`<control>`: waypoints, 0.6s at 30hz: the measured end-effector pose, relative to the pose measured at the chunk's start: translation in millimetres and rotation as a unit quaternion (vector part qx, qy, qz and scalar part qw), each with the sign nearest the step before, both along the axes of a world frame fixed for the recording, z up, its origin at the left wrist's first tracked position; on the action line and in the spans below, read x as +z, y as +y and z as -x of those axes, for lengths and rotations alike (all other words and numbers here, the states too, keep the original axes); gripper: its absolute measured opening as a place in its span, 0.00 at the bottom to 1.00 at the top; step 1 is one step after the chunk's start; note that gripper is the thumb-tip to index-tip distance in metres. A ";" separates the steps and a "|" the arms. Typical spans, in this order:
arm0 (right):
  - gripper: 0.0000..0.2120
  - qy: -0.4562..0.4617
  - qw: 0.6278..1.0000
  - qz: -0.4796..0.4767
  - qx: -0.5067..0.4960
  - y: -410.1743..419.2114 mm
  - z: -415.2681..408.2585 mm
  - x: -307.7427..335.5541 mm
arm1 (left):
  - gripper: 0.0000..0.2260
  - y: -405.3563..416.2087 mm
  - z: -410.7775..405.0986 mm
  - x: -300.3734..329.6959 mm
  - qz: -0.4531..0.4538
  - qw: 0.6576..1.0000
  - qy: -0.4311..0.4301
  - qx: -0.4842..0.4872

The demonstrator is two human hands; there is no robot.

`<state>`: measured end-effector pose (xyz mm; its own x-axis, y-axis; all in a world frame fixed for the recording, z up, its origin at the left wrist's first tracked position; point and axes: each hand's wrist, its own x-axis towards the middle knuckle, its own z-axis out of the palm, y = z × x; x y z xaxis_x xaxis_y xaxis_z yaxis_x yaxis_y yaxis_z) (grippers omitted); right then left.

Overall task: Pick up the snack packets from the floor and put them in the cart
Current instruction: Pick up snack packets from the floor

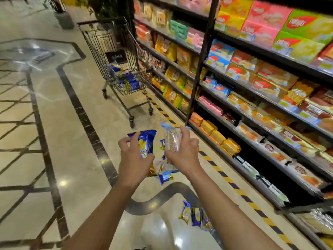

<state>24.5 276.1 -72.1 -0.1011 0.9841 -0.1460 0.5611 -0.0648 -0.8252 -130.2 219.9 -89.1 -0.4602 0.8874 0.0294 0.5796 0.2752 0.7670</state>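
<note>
While labels blur | left grip [134, 156] grasps blue packet [146, 144] | right grip [182, 150] grasps clear packet [172, 139]

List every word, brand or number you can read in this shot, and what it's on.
None reads for certain; the frame is motion-blurred.
Red logos on the shelf boxes: script too smeared to read.
Blue packet in the left hand: print illegible.
Clear packet in the right hand: small text unreadable.
Shelf price tags: blurred.

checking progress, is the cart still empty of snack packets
No, several blue snack packets already lie in the basket of the cart.
</note>
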 end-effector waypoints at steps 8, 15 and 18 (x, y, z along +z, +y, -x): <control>0.45 0.002 0.999 -0.001 0.033 19.9 108.9 -7.5 | 0.34 7.3 105.9 -6.8 0.007 0.999 -0.023 0.047; 0.45 -0.008 0.994 0.000 0.107 44.1 183.3 -19.3 | 0.36 9.0 170.3 -14.3 0.024 0.993 -0.039 0.113; 0.45 -0.002 0.991 0.012 0.131 60.3 216.0 -26.8 | 0.35 10.6 195.8 -20.8 0.027 0.989 -0.047 0.135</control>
